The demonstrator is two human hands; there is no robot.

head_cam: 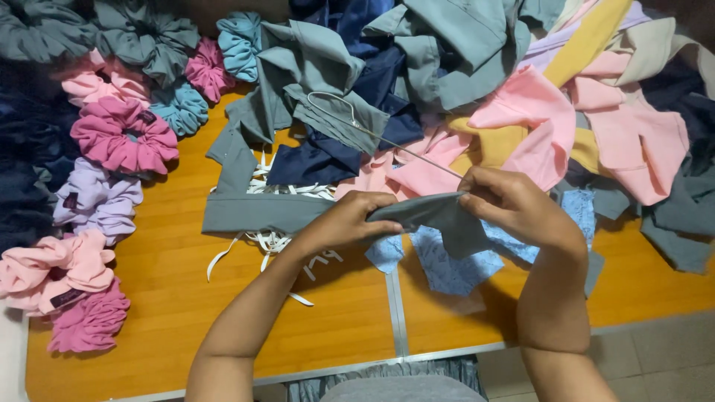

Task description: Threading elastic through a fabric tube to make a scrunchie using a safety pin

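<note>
**A:** Where are your hands right now?

**B:** Your left hand and right hand both pinch a grey fabric tube over the middle of the bench, near its front edge. The fingers of each hand are closed on the cloth, one hand at either end. A long wire turning hook runs out from your right hand toward the far fabric pile, its loop lying on a grey piece.

**A:** What step does that look like?

**B:** My reading: you're feeding the hook through the tube to turn it. The next move calls for bunching cloth along the wire while keeping the far end pinched.

**A:** How much room do I have?

**B:** Bare wood lies toward the front-left corner. Finished scrunchies line the left edge, white elastic strips lie just left of your left hand, and cut fabric pieces crowd the far and right edges. A blue lace scrap sits under your hands.
</note>
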